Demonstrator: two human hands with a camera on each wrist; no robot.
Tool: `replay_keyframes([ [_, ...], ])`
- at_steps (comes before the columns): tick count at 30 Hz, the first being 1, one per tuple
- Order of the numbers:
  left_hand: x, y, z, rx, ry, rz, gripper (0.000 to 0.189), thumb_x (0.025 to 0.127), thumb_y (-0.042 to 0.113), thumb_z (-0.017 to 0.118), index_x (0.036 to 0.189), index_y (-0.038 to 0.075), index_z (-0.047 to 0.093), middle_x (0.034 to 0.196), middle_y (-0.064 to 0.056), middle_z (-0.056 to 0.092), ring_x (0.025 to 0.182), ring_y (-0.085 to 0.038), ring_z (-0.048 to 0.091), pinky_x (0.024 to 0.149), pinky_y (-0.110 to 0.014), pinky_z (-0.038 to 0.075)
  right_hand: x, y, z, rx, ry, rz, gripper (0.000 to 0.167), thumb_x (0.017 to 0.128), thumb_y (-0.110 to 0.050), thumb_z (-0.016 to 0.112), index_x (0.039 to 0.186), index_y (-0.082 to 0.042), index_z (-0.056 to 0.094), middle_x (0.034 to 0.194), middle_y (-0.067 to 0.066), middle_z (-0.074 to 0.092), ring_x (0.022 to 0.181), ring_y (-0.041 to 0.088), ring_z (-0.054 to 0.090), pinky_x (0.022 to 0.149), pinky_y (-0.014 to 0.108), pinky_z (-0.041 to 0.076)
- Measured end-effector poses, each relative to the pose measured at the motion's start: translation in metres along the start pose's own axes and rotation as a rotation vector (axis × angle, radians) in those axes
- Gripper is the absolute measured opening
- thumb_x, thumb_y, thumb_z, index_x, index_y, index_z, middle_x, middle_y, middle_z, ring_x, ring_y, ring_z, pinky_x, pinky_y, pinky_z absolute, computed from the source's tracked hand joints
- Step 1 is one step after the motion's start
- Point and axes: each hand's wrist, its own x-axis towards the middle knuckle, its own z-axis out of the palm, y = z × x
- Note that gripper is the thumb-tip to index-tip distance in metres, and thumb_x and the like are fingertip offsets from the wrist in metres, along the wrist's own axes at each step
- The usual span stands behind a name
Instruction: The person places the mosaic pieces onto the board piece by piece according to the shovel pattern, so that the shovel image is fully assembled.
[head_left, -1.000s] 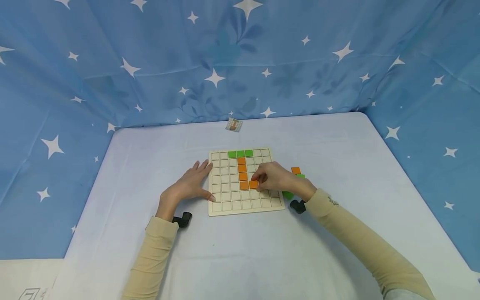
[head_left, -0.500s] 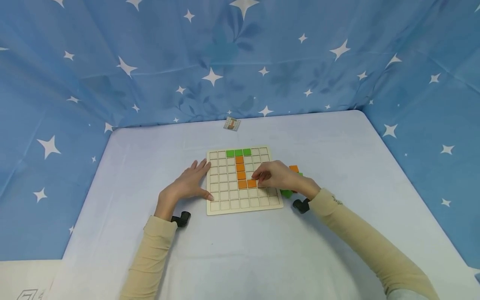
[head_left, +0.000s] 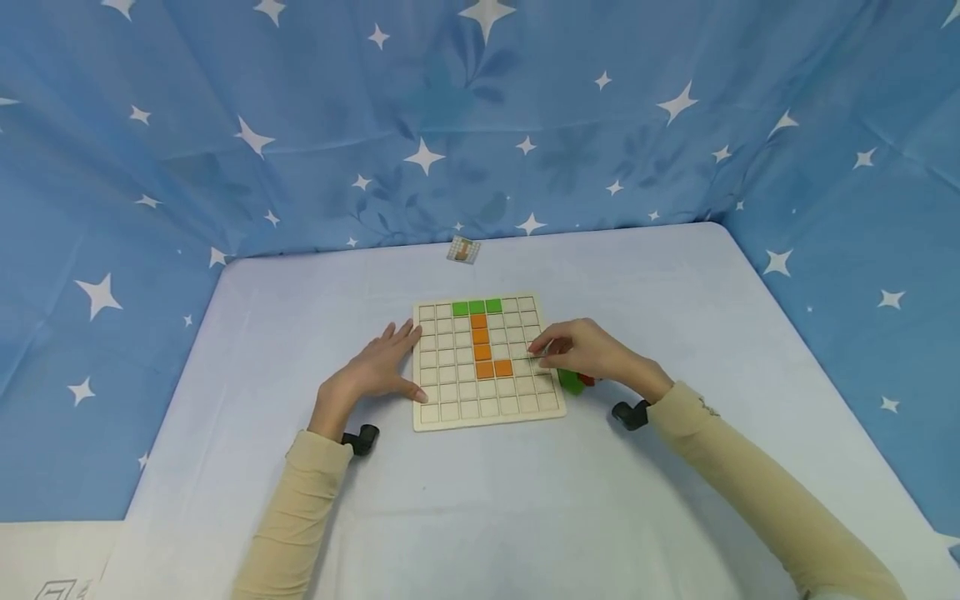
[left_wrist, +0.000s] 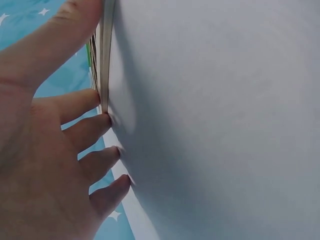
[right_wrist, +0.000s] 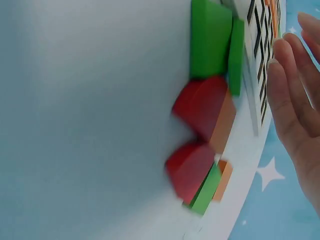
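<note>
A pale grid board (head_left: 450, 368) lies on the table. On it sit a row of green tiles (head_left: 477, 307), a column of orange tiles (head_left: 480, 337) and one orange tile (head_left: 503, 368) beside the column's lowest tile. My left hand (head_left: 377, 367) rests at the board's left edge, fingers spread and thumb over the near-left corner area. In the left wrist view its fingertips touch the board's edge (left_wrist: 106, 60). Over the board's right side hovers my right hand (head_left: 585, 348), fingers loosely bent; nothing shows between them.
Right of the board, partly under my right hand, lie loose pieces: green blocks (right_wrist: 210, 42), red blocks (right_wrist: 207, 105) and orange ones (right_wrist: 224, 122). A small patterned card (head_left: 463, 249) lies near the table's far edge. Blue star-printed curtains (head_left: 300, 150) surround the table.
My right hand has drawn back to the right from the orange tile beside the column, and that tile stays on the board. My left hand keeps its place on the board.
</note>
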Motion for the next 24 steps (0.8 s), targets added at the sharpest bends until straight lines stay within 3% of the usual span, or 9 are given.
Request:
replay_keyframes([
  [5, 0.000, -0.001, 0.001, 0.001, 0.004, -0.005, 0.119, 0.079, 0.040, 0.090, 0.166, 0.007, 0.016, 0.174, -0.015, 0.004, 0.160, -0.040, -0.004, 0.130, -0.058, 0.006, -0.009, 0.011, -0.004, 0.003, 0.016, 0.044, 0.023, 0.093, -0.012, 0.075, 0.117, -0.011, 0.077, 0.113, 0.002, 0.076, 0.087, 0.015, 0.067, 0.078, 0.028, 0.056],
  [12, -0.001, -0.001, 0.004, -0.012, 0.002, -0.003, 0.120, 0.078, 0.039, 0.090, 0.165, 0.006, 0.016, 0.173, -0.016, 0.004, 0.160, -0.040, -0.003, 0.130, -0.058, 0.005, -0.019, 0.024, -0.012, 0.017, 0.028, 0.089, 0.022, 0.094, -0.009, 0.072, 0.116, -0.011, 0.077, 0.107, 0.006, 0.075, 0.073, 0.021, 0.063, 0.057, 0.031, 0.053],
  [19, 0.000, 0.000, 0.004, -0.009, 0.011, 0.006, 0.120, 0.077, 0.039, 0.090, 0.165, 0.006, 0.017, 0.173, -0.016, 0.004, 0.159, -0.041, -0.003, 0.129, -0.059, 0.004, -0.026, 0.035, -0.018, -0.026, 0.067, 0.085, 0.021, 0.093, -0.009, 0.074, 0.114, -0.010, 0.077, 0.111, 0.005, 0.075, 0.090, 0.018, 0.068, 0.080, 0.032, 0.058],
  [24, -0.001, 0.001, 0.003, -0.011, 0.015, 0.014, 0.120, 0.077, 0.038, 0.091, 0.165, 0.005, 0.017, 0.173, -0.017, 0.004, 0.159, -0.042, -0.003, 0.129, -0.059, 0.004, -0.032, 0.040, -0.020, -0.053, 0.090, 0.064, 0.021, 0.092, -0.007, 0.075, 0.112, -0.009, 0.078, 0.118, 0.010, 0.075, 0.092, 0.018, 0.070, 0.079, 0.029, 0.058],
])
